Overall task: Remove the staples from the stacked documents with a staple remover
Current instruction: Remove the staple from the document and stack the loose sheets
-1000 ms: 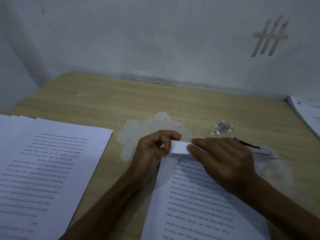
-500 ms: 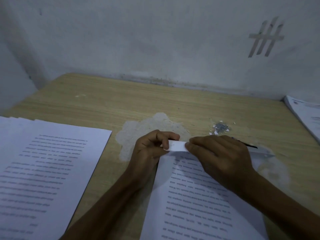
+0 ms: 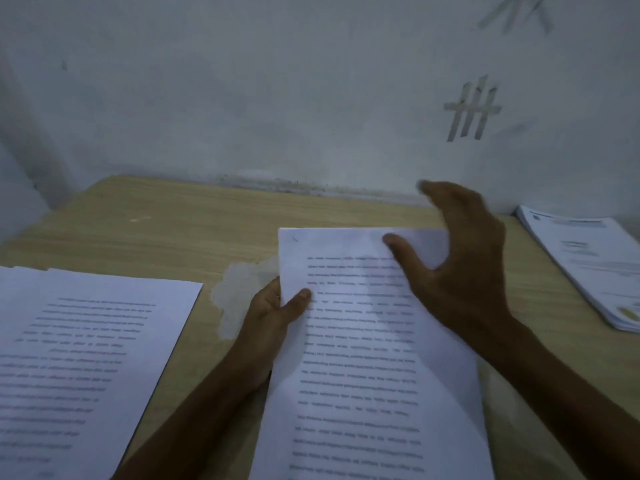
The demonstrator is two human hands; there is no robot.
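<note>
A printed document [image 3: 363, 358] is lifted off the wooden table [image 3: 173, 230] in the middle of the view. My left hand [image 3: 273, 313] grips its left edge, thumb on the front of the page. My right hand [image 3: 460, 265] hovers over the upper right part of the page with fingers spread and blurred by motion; its thumb lies against the sheet. A small dark mark sits at the page's top left corner [image 3: 294, 239]. No staple remover is visible.
A stack of printed sheets [image 3: 83, 358] lies on the table at the left. Another pile of documents [image 3: 588, 265] sits at the right edge. A pale worn patch [image 3: 239, 296] marks the tabletop behind my left hand. A grey wall [image 3: 277, 98] stands behind the table.
The document has been raised and flattened out; its folded top corner is no longer pinched. My left hand slid to the left edge, my right hand opened and rose. The staple scraps are hidden now.
</note>
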